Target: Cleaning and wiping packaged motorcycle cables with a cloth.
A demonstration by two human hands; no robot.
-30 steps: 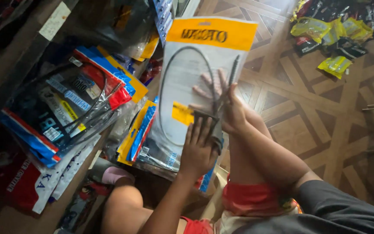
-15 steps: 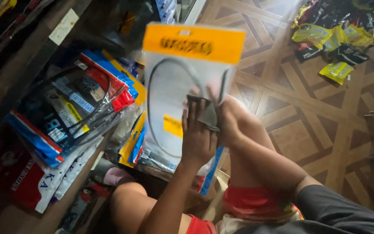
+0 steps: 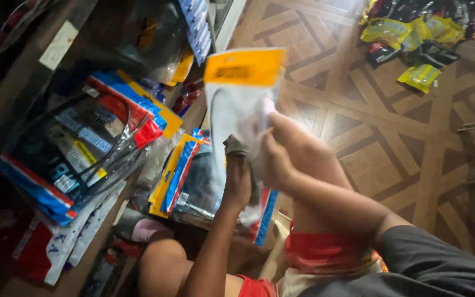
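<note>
1. Flat clear plastic packet with orange card header (image 3: 241, 99), glossy and blurred, upright at frame centre, thin dark cable looped inside.
2. Left hand (image 3: 238, 179) closed on packet's lower edge.
3. Right hand (image 3: 284, 148) wrapped round right side, fingers pressing film.
4. Heaped crinkly blue, red and yellow packets (image 3: 83, 148) at left.
5. Glossy patterned wooden parquet floor (image 3: 391, 137) at right.
6. Yellow pouches (image 3: 408, 41) upper right.

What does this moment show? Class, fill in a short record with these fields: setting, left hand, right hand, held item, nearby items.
setting: patterned wooden floor, seen from above
left hand: grips the lower edge of the packet
right hand: on the packet's right side
held item: clear packet with orange header card, a coiled cable inside, blurred
nearby items: pile of cable packets to the left; yellow packets on the floor top right
</note>
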